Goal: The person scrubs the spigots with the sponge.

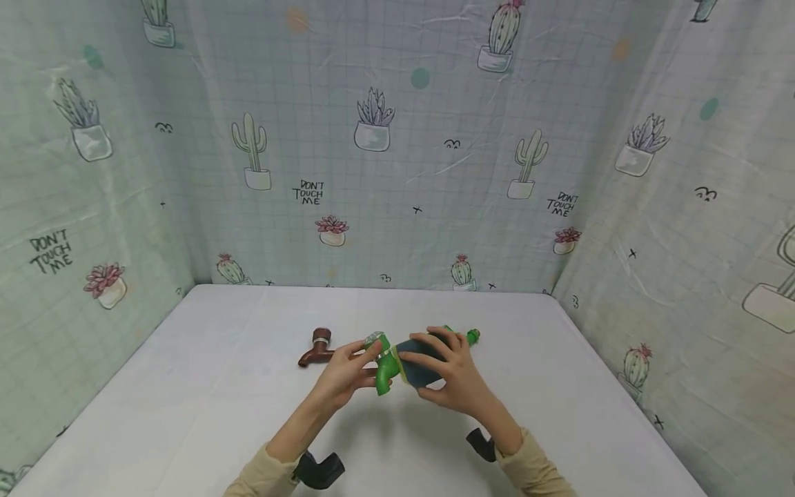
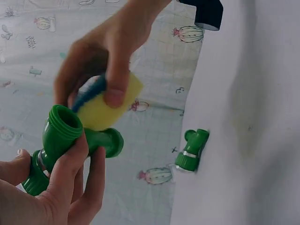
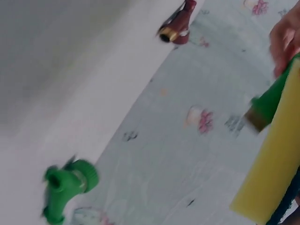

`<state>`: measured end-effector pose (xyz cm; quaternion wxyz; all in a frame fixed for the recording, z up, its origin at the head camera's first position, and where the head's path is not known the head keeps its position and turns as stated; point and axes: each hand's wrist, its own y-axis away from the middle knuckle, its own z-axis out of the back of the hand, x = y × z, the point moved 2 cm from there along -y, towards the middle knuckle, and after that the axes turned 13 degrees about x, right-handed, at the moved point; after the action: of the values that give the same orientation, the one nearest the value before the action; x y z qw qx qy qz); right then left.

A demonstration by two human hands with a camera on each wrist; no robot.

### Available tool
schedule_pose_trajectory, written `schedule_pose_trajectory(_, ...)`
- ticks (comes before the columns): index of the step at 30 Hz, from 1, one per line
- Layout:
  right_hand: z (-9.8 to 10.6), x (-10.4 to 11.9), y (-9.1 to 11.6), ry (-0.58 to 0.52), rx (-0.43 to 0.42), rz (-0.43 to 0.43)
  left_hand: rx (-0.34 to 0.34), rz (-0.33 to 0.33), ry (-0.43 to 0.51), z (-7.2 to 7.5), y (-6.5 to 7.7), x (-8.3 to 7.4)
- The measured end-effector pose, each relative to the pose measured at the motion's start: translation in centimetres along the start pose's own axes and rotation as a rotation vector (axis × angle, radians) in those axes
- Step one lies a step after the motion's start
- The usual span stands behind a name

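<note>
My left hand (image 1: 344, 373) grips a green plastic tap (image 1: 386, 373) by its knob end, thumb on one side and fingers on the other. The tap's round, threaded opening (image 2: 68, 122) faces up in the left wrist view. In my right hand (image 1: 459, 369) is a sponge (image 2: 112, 105), yellow with a dark blue scouring side, held between thumb and fingers. The yellow face (image 3: 267, 159) is turned toward the tap. Sponge and tap overlap in the views; whether they touch I cannot tell. Both are held above the table.
A brown tap (image 1: 318, 353) lies on the white table (image 1: 205, 386), beyond my left hand. Another green tap (image 3: 68, 187) lies beyond my right hand, partly hidden by it in the head view. Black devices (image 1: 319, 473) sit at both wrists. Patterned cloth walls (image 1: 397, 172) surround the table.
</note>
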<state>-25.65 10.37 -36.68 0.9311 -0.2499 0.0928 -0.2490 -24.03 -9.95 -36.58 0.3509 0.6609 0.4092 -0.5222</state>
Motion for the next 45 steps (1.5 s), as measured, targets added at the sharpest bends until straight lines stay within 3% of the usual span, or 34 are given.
schedule_pose_trajectory(4, 0.2, -2.0, 0.9, 0.076, -0.002, -0.091, -0.018, 0.003, 0.017, 0.2, 0.1, 0.0)
schedule_pose_trajectory(8, 0.6, -3.4, 1.5, 0.038, -0.020, -0.146, -0.023, 0.005, 0.019, 0.3, 0.1, -0.1)
schedule_pose_trajectory(14, 0.9, -0.8, 0.6, -0.121, -0.021, -0.062, -0.040, 0.013, 0.053, 0.1, -0.1, 0.1)
schedule_pose_trajectory(19, 0.1, 1.2, -0.1, -0.094, 0.017, 0.016, -0.074, 0.021, 0.030, -0.1, -0.2, 0.4)
schedule_pose_trajectory(27, -0.3, -1.0, 0.6, 0.052, -0.001, -0.069, -0.079, 0.031, 0.010, 0.0, 0.2, 0.3)
schedule_pose_trajectory(33, 0.1, -1.8, 0.9, 0.041, -0.024, -0.123, -0.084, 0.026, 0.029, 0.0, 0.1, 0.6)
schedule_pose_trajectory(39, 0.3, 0.7, 0.3, -0.066, 0.003, -0.013, -0.076, 0.032, 0.057, -0.2, -0.1, 0.8)
schedule_pose_trajectory(45, 0.1, 1.9, -0.3, -0.068, -0.003, 0.068, -0.024, 0.037, 0.062, -0.2, -0.2, 0.7)
